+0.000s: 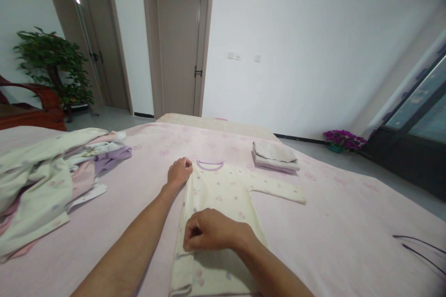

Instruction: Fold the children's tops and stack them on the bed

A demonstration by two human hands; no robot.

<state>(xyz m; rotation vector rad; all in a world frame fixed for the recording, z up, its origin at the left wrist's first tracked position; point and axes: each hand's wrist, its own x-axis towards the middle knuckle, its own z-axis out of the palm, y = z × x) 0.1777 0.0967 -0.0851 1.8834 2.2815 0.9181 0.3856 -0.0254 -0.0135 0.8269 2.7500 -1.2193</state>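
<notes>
A cream long-sleeved shirt [223,195] with a lilac neckline and small pastel prints lies flat on the pink bedspread [334,241]. Its sleeve on the right stretches outward, while the left edge is folded in, with the other sleeve lying along the body. My left hand [180,171] is closed on the shirt's shoulder at the upper left, beside the neckline. Lower down, my right hand [211,231] pinches the sleeve's end over the left part of the body. My right forearm hides part of the shirt's lower right side.
Rumpled clothes [52,171] are heaped at the left. Beyond the spread sleeve sits a folded stack of cloth [275,157]. Two thin dark curved rods [421,241] lie at the right edge. A wooden chair [38,102] and a leafy plant [52,65] stand at the far left.
</notes>
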